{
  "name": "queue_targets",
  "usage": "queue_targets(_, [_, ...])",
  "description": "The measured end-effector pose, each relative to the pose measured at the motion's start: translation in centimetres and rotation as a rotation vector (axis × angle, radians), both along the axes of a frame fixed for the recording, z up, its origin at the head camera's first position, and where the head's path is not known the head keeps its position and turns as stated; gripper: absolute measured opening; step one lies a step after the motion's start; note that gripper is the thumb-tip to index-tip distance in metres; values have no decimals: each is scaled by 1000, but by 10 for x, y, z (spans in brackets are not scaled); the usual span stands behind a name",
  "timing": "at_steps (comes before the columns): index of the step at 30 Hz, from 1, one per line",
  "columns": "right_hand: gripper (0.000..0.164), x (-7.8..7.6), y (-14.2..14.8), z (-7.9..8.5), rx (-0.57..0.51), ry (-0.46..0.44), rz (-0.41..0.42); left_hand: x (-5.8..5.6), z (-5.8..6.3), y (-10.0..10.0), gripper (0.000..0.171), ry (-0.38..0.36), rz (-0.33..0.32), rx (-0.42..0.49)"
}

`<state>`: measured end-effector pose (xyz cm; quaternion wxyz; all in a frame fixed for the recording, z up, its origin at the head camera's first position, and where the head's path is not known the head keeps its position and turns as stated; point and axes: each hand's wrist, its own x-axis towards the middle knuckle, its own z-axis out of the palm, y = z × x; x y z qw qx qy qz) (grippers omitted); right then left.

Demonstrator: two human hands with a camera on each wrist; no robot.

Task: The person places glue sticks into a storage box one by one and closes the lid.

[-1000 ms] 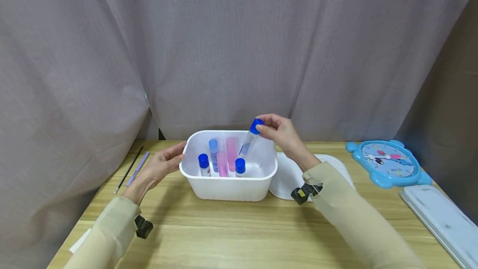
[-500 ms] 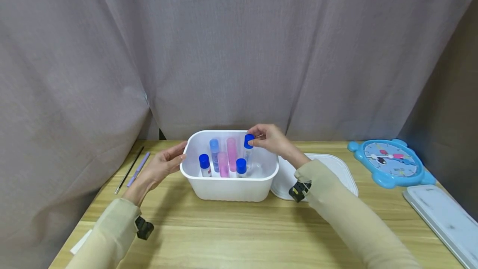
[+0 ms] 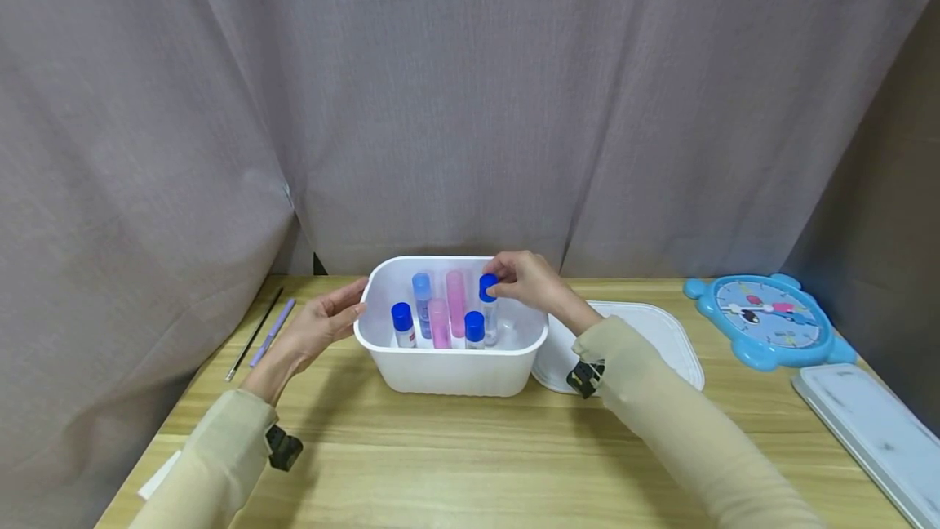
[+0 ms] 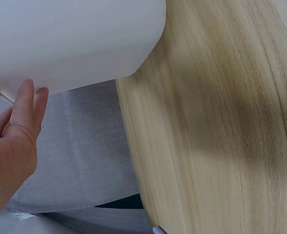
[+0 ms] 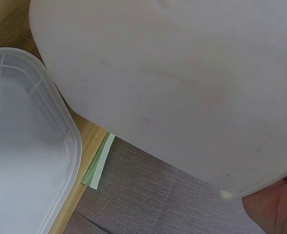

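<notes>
Grey curtain (image 3: 455,104) hangs in creases behind the wood-grained table (image 3: 411,464). White lid (image 3: 654,341), partly hidden by the box (image 3: 455,371) and right sleeve (image 3: 683,415), lies near a blue, lobed clock (image 3: 771,313) and pale, flat case (image 3: 874,431). Inside the smooth, round-cornered box, the right hand (image 3: 536,282) pinches a clear tube (image 3: 490,320) by its blue cap (image 3: 486,286), upright near pink tubes (image 3: 439,323); the left hand (image 3: 316,331), fingers fairly straight, touches the box's side.

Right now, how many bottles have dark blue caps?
3: a front-left bottle and a front-right bottle in the bin, and a held bottle behind the latter, its cap pinched by the right hand. Others lying low could be hidden.
</notes>
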<state>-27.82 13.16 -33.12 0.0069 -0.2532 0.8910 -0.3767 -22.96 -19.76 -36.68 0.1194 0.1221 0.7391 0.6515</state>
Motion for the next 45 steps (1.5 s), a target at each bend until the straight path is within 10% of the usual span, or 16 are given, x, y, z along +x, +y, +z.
queue_targets(29, [29, 0, 10, 1, -2, 45, -13, -9, -5, 1, 57, -19, 0, -4])
queue_targets(36, [27, 6, 60, 9, -275, 104, -199, -11, -3, 2, 58, -13, -13, 1])
queue_targets(45, [43, 32, 171, -37, -433, -144, -528, -10, 0, -2, 59, -8, -18, -25])
